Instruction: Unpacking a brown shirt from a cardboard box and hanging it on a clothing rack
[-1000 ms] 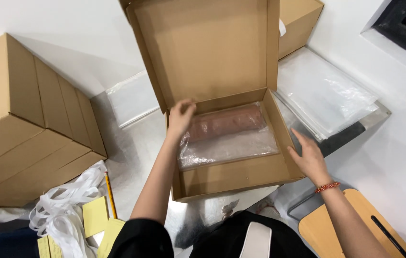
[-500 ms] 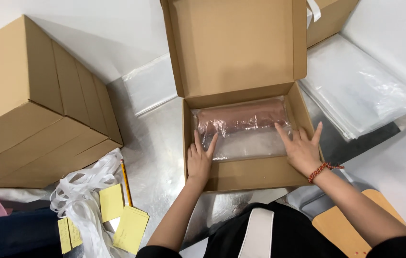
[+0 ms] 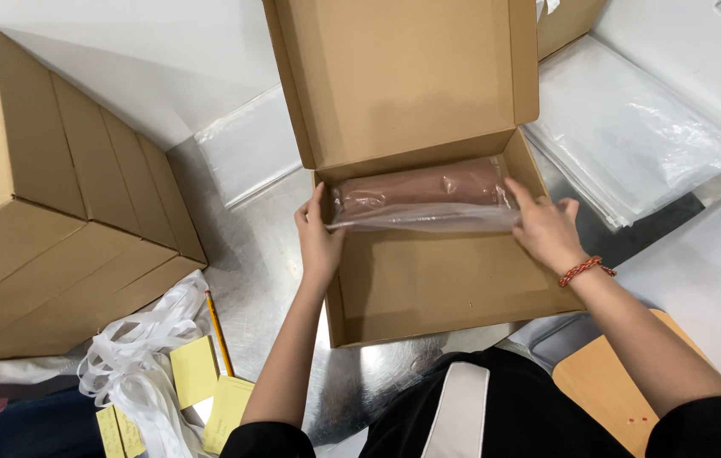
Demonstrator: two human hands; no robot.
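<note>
An open brown cardboard box (image 3: 454,288) sits on the metal table with its lid standing up at the back. Inside, against the far wall, lies a brownish item in a clear plastic bag (image 3: 424,195). My left hand (image 3: 318,237) grips the bag's left end at the box's left wall. My right hand (image 3: 547,229), with a red bracelet at the wrist, holds the bag's right end. The near part of the box floor is bare cardboard.
A row of closed cardboard boxes (image 3: 47,203) stands at the left. Clear plastic bags (image 3: 632,136) are stacked at the right, one more (image 3: 250,153) behind the box. White ribbon (image 3: 140,365), a pencil (image 3: 218,332) and yellow notes (image 3: 195,373) lie at lower left.
The bagged item has been folded or pushed back against the box's far wall. Both hands moved from pressing on top of it to gripping its ends.
</note>
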